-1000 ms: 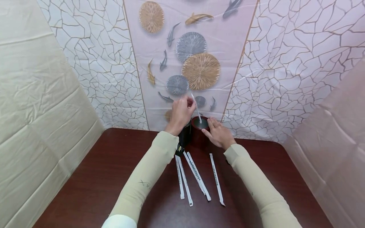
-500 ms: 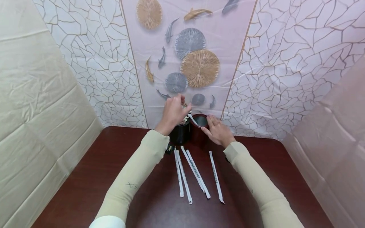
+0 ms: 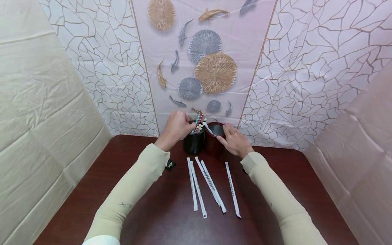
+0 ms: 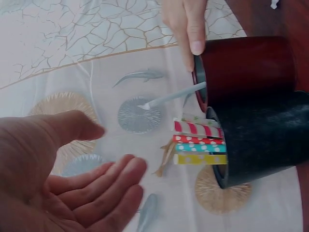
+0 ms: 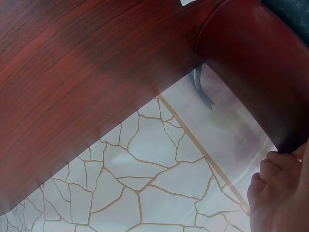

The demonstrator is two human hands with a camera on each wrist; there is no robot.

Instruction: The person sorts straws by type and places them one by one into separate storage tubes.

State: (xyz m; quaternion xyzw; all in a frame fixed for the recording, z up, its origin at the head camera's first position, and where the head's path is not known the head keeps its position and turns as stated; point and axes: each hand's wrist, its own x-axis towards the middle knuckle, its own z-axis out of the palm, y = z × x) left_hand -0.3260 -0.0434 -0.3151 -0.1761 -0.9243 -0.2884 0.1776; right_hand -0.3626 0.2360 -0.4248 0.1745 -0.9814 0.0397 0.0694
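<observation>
My left hand [image 4: 96,169] hovers in front of the black cup [image 3: 193,144], thumb and fingers apart, nothing between them. Several patterned straws [image 4: 200,145], pink-striped, red, turquoise and yellow, stick out of that cup. Beside it stands a dark red cup [image 3: 214,146] with one white paper-wrapped straw [image 4: 176,95] leaning out over its rim. My right hand [image 3: 235,141] holds the red cup at its right side near the rim, thumb toward the front and fingers behind. In the right wrist view its curled fingers [image 5: 277,169] sit at the cup's rim.
Several white paper-wrapped straws [image 3: 231,190] lie on the dark wood table [image 3: 147,217] before the cups. A small black object [image 3: 170,165] lies near my left sleeve. Patterned cloth [image 3: 275,85] hangs close behind the cups.
My left hand has let go of the white wrapped straw, which now leans in the red cup, and has moved left and down to the black cup. The right hand stays in place.
</observation>
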